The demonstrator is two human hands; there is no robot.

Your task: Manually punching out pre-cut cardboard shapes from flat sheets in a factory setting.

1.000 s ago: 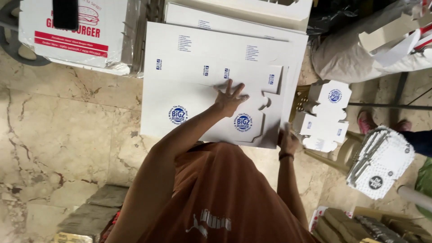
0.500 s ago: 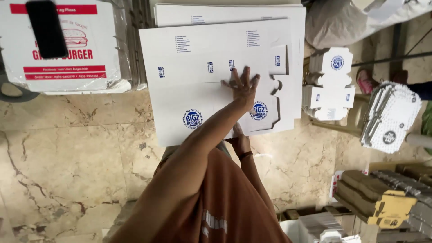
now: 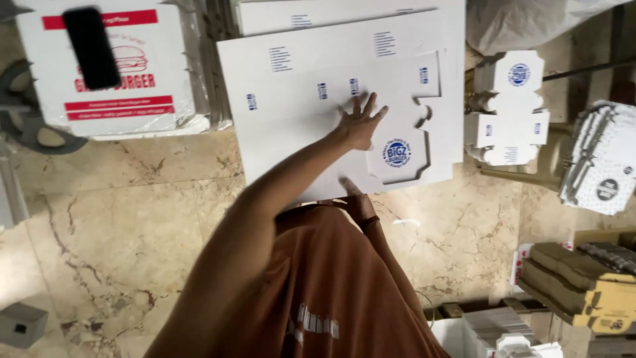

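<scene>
On the marble floor: flat white box blank [image 3: 318,126] lies printed side up, topmost of a stack of like sheets [image 3: 344,10] whose far edges show beyond it
Landmark: all places given relative to the box blank
Left hand [image 3: 360,122]: palm down on the blank near its middle, fingers spread and pressed flat against the card
Right hand [image 3: 358,202]: at the near edge of the blank, touching it; mostly hidden by the orange shirt [image 3: 331,292], finger state cannot tell
Round blue logo [image 3: 398,153]: printed on a die-cut flap of the blank, just right of the left hand
Left of blank: wrapped bundle of white cartons with red bands [image 3: 112,73], a black phone [image 3: 91,48] lying on top of it
Right of blank: column of folded small white boxes [image 3: 507,109], nested one behind another
Far right of blank: second tilted stack of white boxes [image 3: 603,159], contents not visible
Near right of blank: brown and yellow cardboard pieces [image 3: 583,285] piled together
</scene>
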